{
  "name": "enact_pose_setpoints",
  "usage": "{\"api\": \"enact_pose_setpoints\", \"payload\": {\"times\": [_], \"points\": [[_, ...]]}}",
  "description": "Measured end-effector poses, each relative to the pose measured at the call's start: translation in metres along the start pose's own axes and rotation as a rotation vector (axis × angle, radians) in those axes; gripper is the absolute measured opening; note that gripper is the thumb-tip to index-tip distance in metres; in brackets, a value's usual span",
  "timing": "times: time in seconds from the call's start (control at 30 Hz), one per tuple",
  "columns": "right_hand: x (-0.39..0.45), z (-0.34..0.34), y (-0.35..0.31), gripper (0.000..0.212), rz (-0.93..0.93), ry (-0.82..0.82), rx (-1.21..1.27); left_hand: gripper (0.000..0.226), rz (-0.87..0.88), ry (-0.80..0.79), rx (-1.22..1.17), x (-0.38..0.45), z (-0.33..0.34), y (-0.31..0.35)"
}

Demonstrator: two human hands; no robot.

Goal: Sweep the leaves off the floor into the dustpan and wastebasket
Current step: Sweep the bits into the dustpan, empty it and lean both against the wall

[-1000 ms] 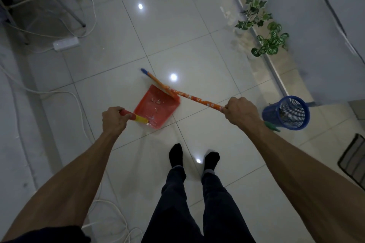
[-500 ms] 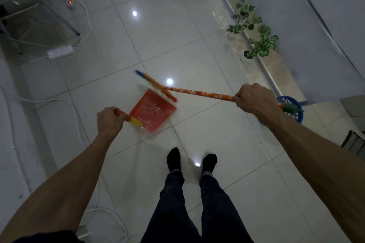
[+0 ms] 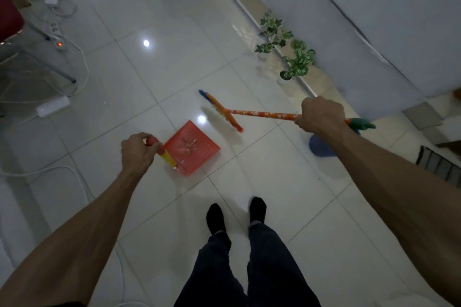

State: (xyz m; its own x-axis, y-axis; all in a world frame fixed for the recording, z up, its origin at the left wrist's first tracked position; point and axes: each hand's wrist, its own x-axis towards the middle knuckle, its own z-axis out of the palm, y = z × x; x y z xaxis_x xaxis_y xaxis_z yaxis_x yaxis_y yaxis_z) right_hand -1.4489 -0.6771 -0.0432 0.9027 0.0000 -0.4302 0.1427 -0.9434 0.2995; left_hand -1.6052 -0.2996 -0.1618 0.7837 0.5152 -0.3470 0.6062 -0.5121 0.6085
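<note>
Since a second ago the broom (image 3: 252, 113) head has swung off the dustpan (image 3: 193, 148) mouth and now sits up and right of it, apart from the pan; the wastebasket (image 3: 321, 148), seen whole earlier, is mostly hidden behind the right forearm.

Left hand (image 3: 137, 153) is curled round the red-and-yellow dustpan handle, at centre-left of the frame. Pan lies low and flat near the floor (image 3: 154, 82), probably to keep the small pale scraps inside it from sliding out. Whether the pan touches the tile cannot be told.

Right hand (image 3: 320, 116) is fisted round the patterned broom shaft near its green end, right of centre. Shaft runs almost level across the frame, head held clear: likely parked out of the way for the carry.

Leafy sprigs (image 3: 287, 47) remain at the wall base, upper right. Whether they are the leaves to be swept is unclear.

Judgement: collecting looks done for this load; next call is a tip into the blue basket, lower right of the broom hand.

Cables and a power strip (image 3: 52, 106) lie at left.
</note>
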Motion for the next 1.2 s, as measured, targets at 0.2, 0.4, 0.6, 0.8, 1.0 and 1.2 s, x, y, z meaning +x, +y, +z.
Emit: {"api": "enact_pose_setpoints", "payload": {"times": [0.2, 0.4, 0.6, 0.8, 1.0, 1.2], "points": [[0.017, -0.004, 0.046, 0.02, 0.004, 0.075, -0.176, 0.005, 0.068, -0.027, -0.081, 0.025, 0.015, 0.067], [0.064, -0.02, 0.088, 0.014, -0.015, 0.071, -0.271, 0.009, 0.193, -0.096, -0.05, 0.06, 0.044, 0.158], [0.142, -0.047, 0.144, 0.014, -0.066, 0.074, -0.367, 0.019, 0.231, -0.118, 0.011, 0.108, 0.086, 0.25], [0.232, -0.079, 0.202, 0.02, -0.224, 0.023, -0.493, 0.026, 0.227, -0.144, 0.082, 0.146, 0.129, 0.321], [0.306, -0.091, 0.245, 0.022, -0.232, 0.081, -0.541, 0.029, 0.233, -0.182, 0.159, 0.17, 0.173, 0.376], [0.36, -0.087, 0.276, 0.008, -0.178, 0.163, -0.549, 0.031, 0.233, -0.223, 0.196, 0.191, 0.208, 0.423]]}}
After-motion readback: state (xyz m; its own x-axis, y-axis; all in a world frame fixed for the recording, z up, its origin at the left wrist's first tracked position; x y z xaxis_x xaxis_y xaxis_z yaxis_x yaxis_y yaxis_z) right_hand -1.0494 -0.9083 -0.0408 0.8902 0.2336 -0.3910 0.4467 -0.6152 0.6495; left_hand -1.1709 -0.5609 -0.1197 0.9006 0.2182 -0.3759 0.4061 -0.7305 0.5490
